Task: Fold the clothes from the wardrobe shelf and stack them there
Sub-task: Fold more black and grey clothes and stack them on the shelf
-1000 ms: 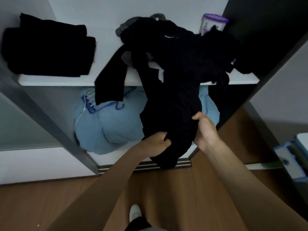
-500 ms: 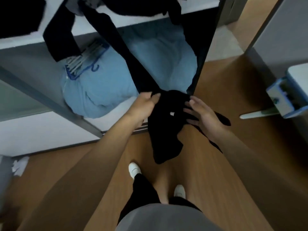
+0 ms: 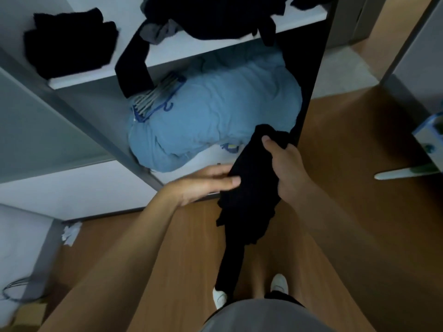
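Observation:
A black garment (image 3: pixel 249 188) hangs in front of me, its long end trailing down toward my feet. My right hand (image 3: pixel 287 168) grips its upper part, thumb curled over the cloth. My left hand (image 3: pixel 206 183) lies against its left edge with straight fingers. On the white wardrobe shelf (image 3: pixel 199 47) above, a folded black stack (image 3: pixel 69 41) sits at the left. A loose pile of black clothes (image 3: pixel 215 17) with a grey piece (image 3: pixel 158 32) lies at the right, and one black end (image 3: pixel 134 65) dangles over the shelf edge.
Below the shelf lies a big light-blue bundle (image 3: pixel 211 111) with several hangers (image 3: pixel 153 99) on it. A dark wardrobe panel (image 3: pixel 309 68) stands at the right. The floor is wood (image 3: pixel 182 248), with white scraps (image 3: pixel 70 232) at the left and a blue-and-white object (image 3: pixel 429 137) at the right.
The black garment has come fully off the shelf pile and now hangs free. My right hand has closed on its top; my left hand has opened flat against its side. The view tilted up slightly.

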Demonstrator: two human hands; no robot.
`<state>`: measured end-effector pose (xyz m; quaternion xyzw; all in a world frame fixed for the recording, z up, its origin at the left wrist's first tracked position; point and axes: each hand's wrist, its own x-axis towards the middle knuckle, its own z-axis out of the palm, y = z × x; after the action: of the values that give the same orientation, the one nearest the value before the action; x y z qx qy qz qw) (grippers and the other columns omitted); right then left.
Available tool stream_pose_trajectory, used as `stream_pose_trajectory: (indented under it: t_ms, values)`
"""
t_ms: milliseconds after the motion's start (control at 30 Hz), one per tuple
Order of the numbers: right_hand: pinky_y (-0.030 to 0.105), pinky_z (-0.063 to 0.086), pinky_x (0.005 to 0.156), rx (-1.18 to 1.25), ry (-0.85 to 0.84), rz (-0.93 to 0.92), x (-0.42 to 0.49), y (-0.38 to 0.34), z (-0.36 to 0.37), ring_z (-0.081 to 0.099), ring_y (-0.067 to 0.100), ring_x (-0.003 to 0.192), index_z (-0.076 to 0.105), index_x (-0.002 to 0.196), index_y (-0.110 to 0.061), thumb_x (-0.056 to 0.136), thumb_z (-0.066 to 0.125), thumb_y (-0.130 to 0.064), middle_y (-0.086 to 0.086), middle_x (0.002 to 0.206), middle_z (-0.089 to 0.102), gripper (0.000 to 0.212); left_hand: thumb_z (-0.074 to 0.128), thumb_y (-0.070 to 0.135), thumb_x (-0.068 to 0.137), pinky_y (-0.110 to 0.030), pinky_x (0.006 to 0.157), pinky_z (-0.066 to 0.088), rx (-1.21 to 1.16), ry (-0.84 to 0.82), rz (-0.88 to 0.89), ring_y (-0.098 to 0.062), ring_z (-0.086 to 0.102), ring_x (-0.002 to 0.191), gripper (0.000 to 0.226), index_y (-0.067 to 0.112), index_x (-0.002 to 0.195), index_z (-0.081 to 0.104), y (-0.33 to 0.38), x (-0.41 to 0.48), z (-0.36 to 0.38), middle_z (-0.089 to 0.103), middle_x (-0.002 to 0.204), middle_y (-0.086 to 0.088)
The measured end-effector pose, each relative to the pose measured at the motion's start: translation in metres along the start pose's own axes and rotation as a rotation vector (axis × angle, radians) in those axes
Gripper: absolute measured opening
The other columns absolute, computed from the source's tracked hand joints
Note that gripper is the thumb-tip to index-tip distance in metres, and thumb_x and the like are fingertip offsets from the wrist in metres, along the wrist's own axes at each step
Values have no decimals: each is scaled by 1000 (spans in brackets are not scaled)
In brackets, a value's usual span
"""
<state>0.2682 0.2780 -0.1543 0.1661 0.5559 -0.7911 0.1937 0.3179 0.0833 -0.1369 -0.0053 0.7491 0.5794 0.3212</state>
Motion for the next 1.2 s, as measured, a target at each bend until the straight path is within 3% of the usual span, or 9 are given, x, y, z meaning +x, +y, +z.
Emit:
stream_pose_trajectory:
  t_ms: [100,267,400,567,667,833,933,1067,1200]
  values:
    - [39,59,82,122,33,85,-1,-7,23,69,27,101,52,141,-13,92,70,-35,9,118,69,56,71,7,90,-12,93,46,146,-59,-9,5,61,112,44,29,126,58,-45,-24,1,68,117,22]
    - [47,56,92,154,-10,209,-8,2,50,69,34,106,58,135,-9,92,69,-33,16,121,68,50,55,-9,96,-13,74,46,53,330,133,7,62,74,33,18,84,68,-78,-33,-5,70,74,21]
    - [36,60,71,-12,10,225,-5,-3,53,72,28,94,68,118,-13,90,71,-33,11,105,74,34,43,-1,103,-15,69,53,-97,509,166,-3,70,72,29,11,90,66,-73,-45,-25,74,74,7]
    - [41,60,75,-158,13,302,-8,14,53,71,28,76,70,106,-10,92,64,-14,13,89,73,15,36,0,102,-36,78,59,-503,573,359,-13,55,56,25,-2,95,60,-33,-49,-53,54,66,-10]
    - [32,60,62,-180,-42,276,-13,19,59,72,22,64,73,92,-10,90,66,-9,10,79,75,8,39,1,99,-42,82,56,-512,614,327,-16,59,59,28,0,89,65,-18,-44,-62,65,64,-4]
    - [30,60,62,-362,-47,88,-12,-6,61,75,20,72,73,102,-11,86,75,-19,9,85,78,18,46,10,91,-24,73,55,-369,744,381,-5,64,74,25,11,81,69,-12,-45,-82,69,73,6]
    - [29,59,56,-239,11,80,-8,-25,61,75,17,66,71,102,-10,85,76,-17,5,76,77,19,47,15,89,-30,79,55,-319,834,315,-9,65,76,26,13,78,71,-18,-45,-95,69,75,3]
    - [40,62,69,-91,-2,161,-4,-27,68,76,25,75,74,100,-7,84,75,-15,12,88,78,18,50,16,90,-26,63,52,-626,916,240,-11,67,66,25,14,76,70,-21,-46,-90,70,69,2]
    - [41,62,74,-201,38,170,8,-21,61,74,28,84,69,108,-8,85,75,-22,14,94,77,28,56,22,90,-23,61,56,-543,782,193,-15,73,74,30,19,71,78,-9,-54,-90,76,78,-3]
